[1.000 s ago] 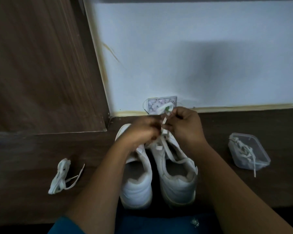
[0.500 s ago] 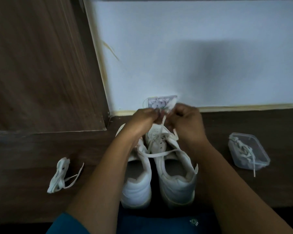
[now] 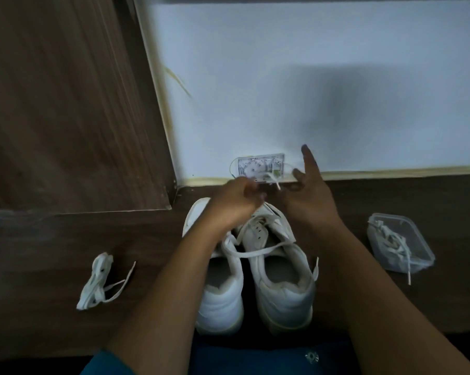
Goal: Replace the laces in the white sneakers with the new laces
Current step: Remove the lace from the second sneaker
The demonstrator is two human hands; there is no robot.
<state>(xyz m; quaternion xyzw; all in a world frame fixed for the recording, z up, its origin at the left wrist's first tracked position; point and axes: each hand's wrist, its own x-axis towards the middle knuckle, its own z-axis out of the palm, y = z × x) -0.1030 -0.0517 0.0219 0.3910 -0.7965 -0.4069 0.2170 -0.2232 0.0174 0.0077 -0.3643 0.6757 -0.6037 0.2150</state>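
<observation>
Two white sneakers stand side by side on the dark floor, toes toward the wall: the left sneaker and the right sneaker. A white lace runs through the right sneaker's eyelets and drapes across both shoes. My left hand is above the toes, fingers closed on the lace end near the wall. My right hand is beside it with fingers spread, one finger pointing up, holding nothing that I can see.
A bundled white lace lies on the floor at the left. A clear plastic container holding laces sits at the right. A wall socket is just behind the hands. A wooden door fills the left side.
Both hands moved up from the shoe's tongue toward the wall, drawing the lace through. My right hand let go and spread its fingers; my left hand keeps the lace end.
</observation>
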